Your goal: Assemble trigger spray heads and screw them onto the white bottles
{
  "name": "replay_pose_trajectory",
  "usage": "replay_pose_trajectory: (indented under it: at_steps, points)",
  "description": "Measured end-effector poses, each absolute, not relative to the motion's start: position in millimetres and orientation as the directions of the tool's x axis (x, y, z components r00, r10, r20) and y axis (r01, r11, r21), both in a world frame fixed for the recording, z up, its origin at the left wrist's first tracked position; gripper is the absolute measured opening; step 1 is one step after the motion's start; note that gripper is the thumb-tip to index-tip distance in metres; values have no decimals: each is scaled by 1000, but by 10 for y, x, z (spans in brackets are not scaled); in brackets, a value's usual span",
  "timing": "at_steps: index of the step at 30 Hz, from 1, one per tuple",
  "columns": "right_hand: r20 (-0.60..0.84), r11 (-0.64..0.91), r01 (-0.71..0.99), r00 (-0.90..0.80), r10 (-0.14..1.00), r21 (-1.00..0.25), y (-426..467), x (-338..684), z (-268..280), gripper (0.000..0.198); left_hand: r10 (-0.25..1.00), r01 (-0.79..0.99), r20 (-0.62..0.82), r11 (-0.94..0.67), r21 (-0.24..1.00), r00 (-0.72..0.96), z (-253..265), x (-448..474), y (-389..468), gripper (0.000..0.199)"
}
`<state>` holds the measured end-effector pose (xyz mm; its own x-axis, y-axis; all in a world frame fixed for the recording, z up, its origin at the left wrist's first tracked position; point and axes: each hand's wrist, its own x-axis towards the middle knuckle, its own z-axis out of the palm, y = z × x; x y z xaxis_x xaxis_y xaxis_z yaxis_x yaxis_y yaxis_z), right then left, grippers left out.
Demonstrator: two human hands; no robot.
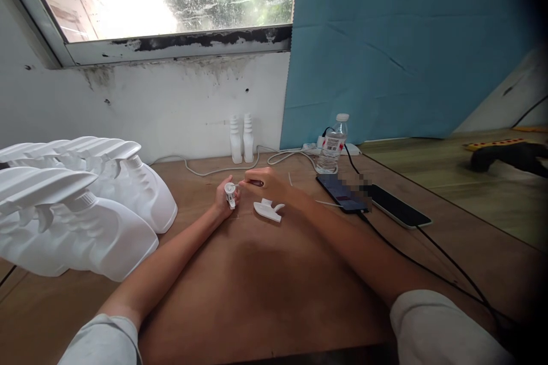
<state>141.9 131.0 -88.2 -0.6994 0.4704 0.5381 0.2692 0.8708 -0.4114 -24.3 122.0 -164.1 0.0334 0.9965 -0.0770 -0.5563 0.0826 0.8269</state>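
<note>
The left of the brown tabletop is taken up by a cluster of white spray bottles, while a water bottle and two phones are placed on the right. Both forearms are extended inward from the near corners, so that the grips are met over the middle. By the right grip, curled and held palm inward, the fingertips are brought against the held part's right side; whether anything is pinched there cannot be told. Just near of it is laid a loose white trigger piece, its long axis run roughly left to right, closer to the right grip than to the left. By the left grip, turned upward, a small white sprayer part is clamped upright between thumb and fingers.
</note>
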Motion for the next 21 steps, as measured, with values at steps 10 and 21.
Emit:
replay_pose_trajectory:
  at_steps: [10,21]
  points:
    - [336,563,90,-722,605,-821,1375,1581,-743,33,984,-506,-52,133,852,171,-1679,-181,1187,47]
    - [178,157,-92,-678,713,-983,1633,1577,-937,33,965,-502,-27,159,850,259,-1635,-196,1188,46]
